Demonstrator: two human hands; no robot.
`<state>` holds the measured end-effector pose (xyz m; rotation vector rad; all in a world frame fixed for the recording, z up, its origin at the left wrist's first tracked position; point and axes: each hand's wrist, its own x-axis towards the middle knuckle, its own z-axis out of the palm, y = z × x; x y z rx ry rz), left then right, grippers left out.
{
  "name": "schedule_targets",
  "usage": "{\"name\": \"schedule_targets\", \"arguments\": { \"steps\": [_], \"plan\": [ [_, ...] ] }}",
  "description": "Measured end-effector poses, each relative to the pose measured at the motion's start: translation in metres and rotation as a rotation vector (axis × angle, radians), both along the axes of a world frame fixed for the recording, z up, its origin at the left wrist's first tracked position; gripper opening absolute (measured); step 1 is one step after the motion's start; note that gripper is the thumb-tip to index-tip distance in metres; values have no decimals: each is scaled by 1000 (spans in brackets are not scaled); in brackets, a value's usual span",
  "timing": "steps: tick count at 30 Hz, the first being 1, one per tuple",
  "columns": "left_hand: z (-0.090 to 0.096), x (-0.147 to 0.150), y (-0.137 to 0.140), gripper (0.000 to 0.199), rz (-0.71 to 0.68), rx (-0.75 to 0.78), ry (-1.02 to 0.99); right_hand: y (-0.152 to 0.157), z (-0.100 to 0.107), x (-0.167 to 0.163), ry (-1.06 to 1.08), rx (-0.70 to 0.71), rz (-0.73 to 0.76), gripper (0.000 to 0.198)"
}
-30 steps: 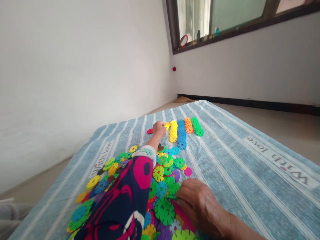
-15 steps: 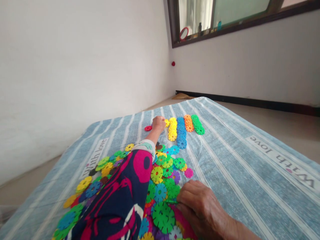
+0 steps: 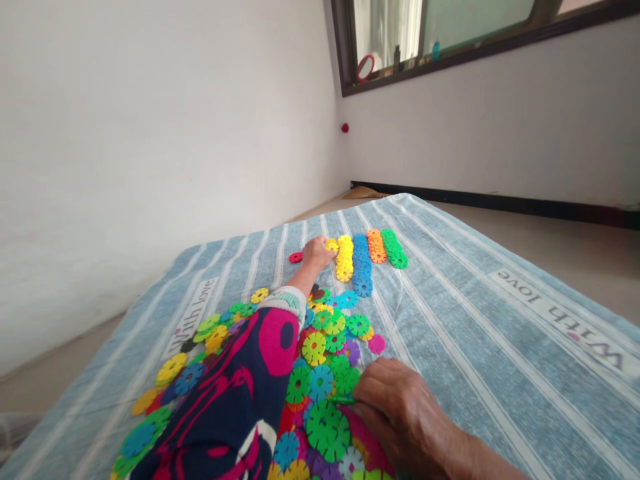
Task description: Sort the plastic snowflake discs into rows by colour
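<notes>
My left hand (image 3: 318,253) reaches far over the bed, its fingers closed against the near side of a yellow-orange notched plastic disc (image 3: 331,245). What lies inside those fingers is hidden. Just to the right is an overlapping column of yellow discs (image 3: 345,259); a red disc (image 3: 296,257) lies to the left. My right hand (image 3: 400,407) is pinched at the near pile, with a green notched disc (image 3: 343,401) seen edge-on at its fingertips. Beneath and beside it spreads a loose heap of many-coloured discs, with a large green one (image 3: 327,430) on top.
Right of the yellow column lie overlapping columns of blue discs (image 3: 363,267), orange discs (image 3: 377,247) and green discs (image 3: 395,249). A striped blue-grey sheet (image 3: 480,333) covers the bed. White walls (image 3: 150,120) stand beyond, with a window ledge (image 3: 400,72) at upper right.
My left hand has shifted slightly nearer and to the right, its fingertips now at the yellow-orange disc's near side. My right hand stays about where it was, still pinching the green disc.
</notes>
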<state>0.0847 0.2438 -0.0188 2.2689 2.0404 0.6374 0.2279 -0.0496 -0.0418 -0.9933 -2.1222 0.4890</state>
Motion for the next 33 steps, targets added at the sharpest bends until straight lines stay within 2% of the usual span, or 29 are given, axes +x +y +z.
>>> {"name": "schedule_targets", "arguments": {
  "steps": [5, 9, 13, 16, 20, 28, 31, 33],
  "plan": [
    [-6, 7, -1, 32, -7, -7, 5, -2, -1, 2, -40, -19, -8, 26],
    [-6, 7, -3, 38, -18, 9, -18, -2, -2, 4, -48, -36, 4, 26],
    [2, -2, -10, 41, -18, 18, -43, -2, -1, 6, -28, -52, 8, 23],
    [14, -13, -28, 30, -41, 2, -49, -1, -1, 7, 8, -54, 7, 25],
    [27, -34, -80, 18, -175, -72, -37, -1, -2, 8, 40, -45, -8, 24],
    [44, -67, -229, 14, -316, -161, -31, -3, -2, 9, 113, -86, -44, 18],
    [45, -67, -268, 14, -363, -252, -57, -5, 0, 10, 149, -116, -79, 17],
    [42, -64, -284, 14, -358, -303, -67, -6, 1, 12, 166, -126, -106, 17]
  ]
}}
